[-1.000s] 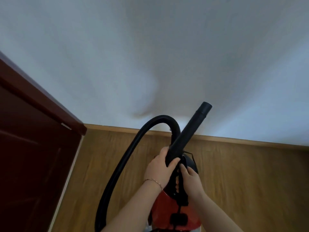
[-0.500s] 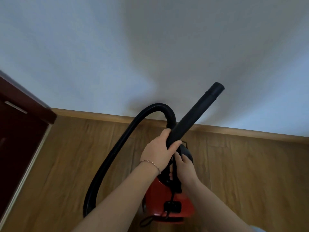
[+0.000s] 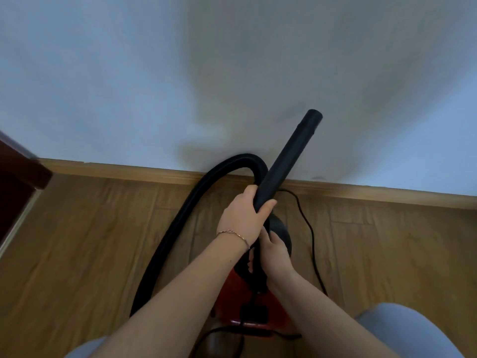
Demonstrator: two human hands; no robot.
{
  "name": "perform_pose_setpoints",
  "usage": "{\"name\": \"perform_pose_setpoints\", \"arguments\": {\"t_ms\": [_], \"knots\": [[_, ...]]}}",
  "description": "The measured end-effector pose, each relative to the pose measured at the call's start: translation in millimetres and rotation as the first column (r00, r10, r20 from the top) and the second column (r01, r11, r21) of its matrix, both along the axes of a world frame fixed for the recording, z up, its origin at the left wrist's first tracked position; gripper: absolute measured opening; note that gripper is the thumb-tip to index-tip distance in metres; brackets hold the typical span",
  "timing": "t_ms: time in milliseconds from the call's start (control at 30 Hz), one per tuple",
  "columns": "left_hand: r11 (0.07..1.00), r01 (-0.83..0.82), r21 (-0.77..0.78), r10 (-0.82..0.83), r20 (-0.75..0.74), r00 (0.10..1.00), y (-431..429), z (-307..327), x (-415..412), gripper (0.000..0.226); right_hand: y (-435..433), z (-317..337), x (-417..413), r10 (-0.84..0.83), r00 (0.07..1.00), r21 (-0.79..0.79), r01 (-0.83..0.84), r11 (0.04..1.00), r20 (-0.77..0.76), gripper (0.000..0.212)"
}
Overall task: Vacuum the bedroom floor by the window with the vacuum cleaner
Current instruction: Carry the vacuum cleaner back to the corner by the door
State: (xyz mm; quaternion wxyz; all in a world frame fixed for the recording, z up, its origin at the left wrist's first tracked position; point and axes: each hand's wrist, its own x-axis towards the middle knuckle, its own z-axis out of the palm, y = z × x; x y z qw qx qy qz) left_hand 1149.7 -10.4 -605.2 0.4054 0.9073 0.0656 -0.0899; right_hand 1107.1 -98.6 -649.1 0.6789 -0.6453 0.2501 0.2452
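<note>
A red canister vacuum cleaner with a black top stands on the wooden floor below my arms. My left hand grips the lower end of its black rigid tube, which points up and right toward the wall. A black ribbed hose loops from the tube down to the left. My right hand is curled round the black carry handle on top of the vacuum cleaner; my left wrist partly hides its fingers.
A white wall with a wooden skirting board runs across ahead. A dark red door stands at the left edge. A black power cord trails over the wooden floor on the right. My knees show at the bottom.
The view has swung right, so the dark red door has slid almost out at the left. The power cord and my knees have come into sight. Both hands keep their hold.
</note>
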Motion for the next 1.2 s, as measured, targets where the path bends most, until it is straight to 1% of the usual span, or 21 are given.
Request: {"name": "perform_pose_setpoints", "arguments": {"t_ms": [133, 267, 367, 500, 567, 633, 733, 867, 933, 1033, 1133, 1200], "knots": [[0.997, -0.008, 0.08, 0.008, 0.003, 1.0, -9, -16, 1, 0.042, 5, -7, 5, -0.011, 1.0, 0.003, 0.011, 1.0, 0.004, 0.04], [0.993, -0.075, 0.091, 0.07, 0.06, 0.996, -10, -20, 7, 0.044, 6, -13, -2, 0.027, 0.999, -0.05, -0.029, 0.998, -0.036, 0.033], [0.99, -0.063, 0.126, 0.06, 0.031, 0.998, -7, -26, 6, 0.05, 10, -16, -5, 0.078, 0.997, -0.067, -0.079, 0.995, -0.015, 0.037], [0.985, -0.046, 0.167, 0.048, -0.007, 0.999, -5, -35, 5, 0.05, 9, -16, 0, 0.051, 0.999, -0.029, -0.051, 0.998, -0.019, 0.039], [0.986, -0.061, 0.154, 0.065, -0.021, 0.998, -6, -37, 4, 0.048, 8, -16, 3, 0.049, 0.998, 0.019, -0.049, 0.999, -0.042, 0.039], [0.99, -0.075, 0.116, 0.079, -0.029, 0.996, -5, -39, 1, 0.05, 6, -14, 6, 0.062, 0.996, 0.018, -0.061, 0.998, -0.062, 0.04], [0.997, -0.049, 0.065, 0.051, -0.024, 0.998, 0, -44, -5, 0.054, 5, -9, 7, 0.09, 0.993, 0.019, -0.089, 0.996, -0.07, 0.046], [0.999, -0.03, 0.029, 0.029, 0.013, 0.999, 8, -50, -6, 0.058, 5, -7, 13, 0.117, 0.989, 0.065, -0.112, 0.992, -0.086, 0.05], [0.998, -0.058, -0.015, 0.058, 0.07, 0.996, 10, -51, -10, 0.054, 2, -9, 17, 0.128, 0.986, 0.072, -0.121, 0.99, -0.109, 0.049], [0.99, -0.116, -0.082, 0.125, 0.122, 0.985, 11, -52, -15, 0.043, -2, -10, 18, 0.169, 0.972, 0.066, -0.16, 0.985, -0.164, 0.041], [0.989, -0.126, -0.078, 0.136, 0.14, 0.981, 15, -56, -16, 0.04, -7, -9, 23, 0.233, 0.96, -0.02, -0.239, 0.971, -0.157, 0.038], [0.989, -0.125, -0.074, 0.134, 0.119, 0.984, 19, -57, -16, 0.039, -12, -4, 29, 0.28, 0.953, -0.154, -0.295, 0.943, -0.112, 0.034]]}}
